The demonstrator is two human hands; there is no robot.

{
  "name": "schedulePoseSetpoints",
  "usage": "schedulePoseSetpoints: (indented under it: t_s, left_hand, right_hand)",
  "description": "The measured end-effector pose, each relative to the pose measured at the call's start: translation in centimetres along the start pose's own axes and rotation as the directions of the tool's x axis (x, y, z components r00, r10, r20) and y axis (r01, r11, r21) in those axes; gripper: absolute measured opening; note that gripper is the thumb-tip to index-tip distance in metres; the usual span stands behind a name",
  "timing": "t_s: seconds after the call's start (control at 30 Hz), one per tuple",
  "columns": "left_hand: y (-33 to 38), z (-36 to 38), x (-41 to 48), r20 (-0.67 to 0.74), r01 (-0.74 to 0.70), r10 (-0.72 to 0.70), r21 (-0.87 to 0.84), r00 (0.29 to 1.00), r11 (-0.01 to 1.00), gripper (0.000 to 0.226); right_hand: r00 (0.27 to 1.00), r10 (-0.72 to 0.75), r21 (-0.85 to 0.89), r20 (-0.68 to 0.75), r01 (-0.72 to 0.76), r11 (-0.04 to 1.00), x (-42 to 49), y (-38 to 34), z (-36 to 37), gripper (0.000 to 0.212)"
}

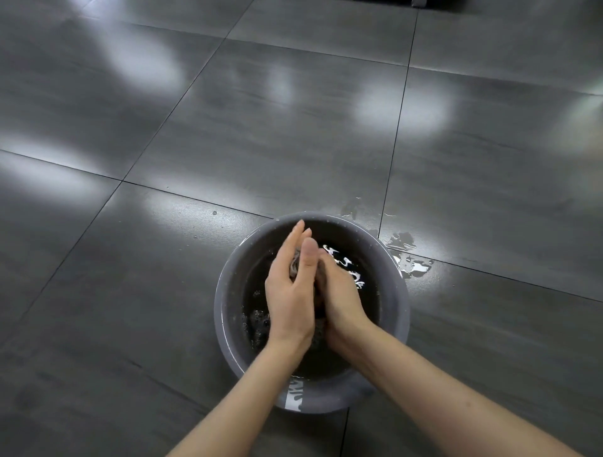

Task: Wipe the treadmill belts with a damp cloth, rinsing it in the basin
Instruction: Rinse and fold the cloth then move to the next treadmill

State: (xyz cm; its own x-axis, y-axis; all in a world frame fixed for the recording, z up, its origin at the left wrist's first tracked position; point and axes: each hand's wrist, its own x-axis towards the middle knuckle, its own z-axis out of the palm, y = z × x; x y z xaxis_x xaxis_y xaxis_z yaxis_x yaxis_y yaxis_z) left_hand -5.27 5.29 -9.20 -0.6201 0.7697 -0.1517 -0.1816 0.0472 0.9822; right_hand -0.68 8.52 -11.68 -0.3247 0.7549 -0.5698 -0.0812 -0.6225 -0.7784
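A round grey basin (225,293) stands on the floor with dark water in it. Over the water my left hand (287,293) and my right hand (342,297) are pressed together with the wet grey cloth (295,266) squeezed between them. My left hand's fingers and thumb lie straight, flat against the cloth. My right hand's fingers bend in around the cloth from the other side, and their tips are hidden behind my left thumb. A darker end of the cloth hangs down between my wrists. Bubbles float on the water below my left hand.
The floor is large dark grey tiles (293,146) with bright light reflections. Spilled water puddles (411,261) lie just right of the basin. A dark object's edge (421,2) shows at the top of the view.
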Motion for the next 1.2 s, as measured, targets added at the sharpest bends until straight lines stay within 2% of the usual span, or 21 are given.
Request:
schedulePoseSetpoints:
  t_s: [0.03, 0.1, 0.2, 0.37, 0.5, 0.6, 0.9, 1.03, 1.07, 1.1, 1.17, 1.2]
  left_hand:
    - [0.2, 0.3, -0.3, -0.043, 0.003, -0.004, -0.013, 0.999, 1.000, 0.045]
    - [0.7, 0.8, -0.6, -0.135, 0.029, -0.037, -0.056, 0.990, 0.998, 0.045]
    - [1.0, 0.7, -0.5, -0.204, 0.158, -0.183, -0.129, 0.962, 0.979, 0.031]
    - [0.5, 0.1, 0.6, -0.291, 0.373, -0.436, -0.248, 0.852, 0.894, 0.045]
    - [-0.2, -0.3, 1.4, -0.322, 0.452, -0.525, -0.277, 0.788, 0.848, 0.039]
    - [-1.0, -0.4, 2.0, -0.323, 0.486, -0.579, -0.326, 0.748, 0.811, 0.032]
    - [-2.7, -0.4, 4.0, -0.393, 0.614, -0.692, -0.322, 0.606, 0.721, 0.030]
    - [-1.0, 0.1, 4.8, -0.411, 0.661, -0.700, -0.259, 0.584, 0.704, 0.033]
    - [-0.4, 0.2, 4.9, -0.403, 0.670, -0.708, -0.258, 0.580, 0.696, 0.034]
    - [0.4, 0.2, 4.9, -0.370, 0.679, -0.718, -0.254, 0.590, 0.689, 0.033]
    - [2.3, -0.4, 4.7, -0.226, 0.718, -0.747, -0.208, 0.626, 0.665, 0.028]
    - [3.4, -1.0, 4.5, -0.139, 0.749, -0.770, -0.181, 0.622, 0.638, 0.027]
  right_hand:
    - [0.993, -0.095, -0.146, -0.069, 0.084, 0.986, 0.2, 0.3, 0.4, 0.041]
    - [0.937, -0.307, -0.390, -0.166, 0.224, 0.893, 0.3, 0.9, 0.5, 0.051]
    - [0.865, -0.471, -0.454, -0.174, 0.354, 0.818, -0.4, 1.0, 0.6, 0.055]
    - [0.790, -0.604, -0.554, -0.102, 0.460, 0.694, -0.5, 2.1, 0.4, 0.052]
    - [0.752, -0.659, -0.633, -0.001, 0.510, 0.583, 0.1, 2.7, 0.2, 0.035]
    - [0.735, -0.675, -0.691, 0.055, 0.516, 0.506, 1.0, 3.4, -0.2, 0.032]
    - [0.727, -0.663, -0.725, 0.178, 0.553, 0.411, 3.3, 3.6, -0.6, 0.026]
    - [0.724, -0.665, -0.758, 0.182, 0.534, 0.375, 3.4, 2.2, -0.1, 0.033]
    - [0.739, -0.657, -0.778, 0.150, 0.498, 0.383, 3.0, 1.8, 0.1, 0.035]
    - [0.787, -0.610, -0.784, 0.096, 0.437, 0.441, 2.4, 1.3, 0.4, 0.036]
    - [0.930, -0.362, -0.696, -0.057, 0.223, 0.683, 1.0, -0.2, 1.1, 0.041]
    - [0.974, -0.187, -0.573, -0.130, 0.080, 0.816, 0.6, -1.1, 1.1, 0.041]
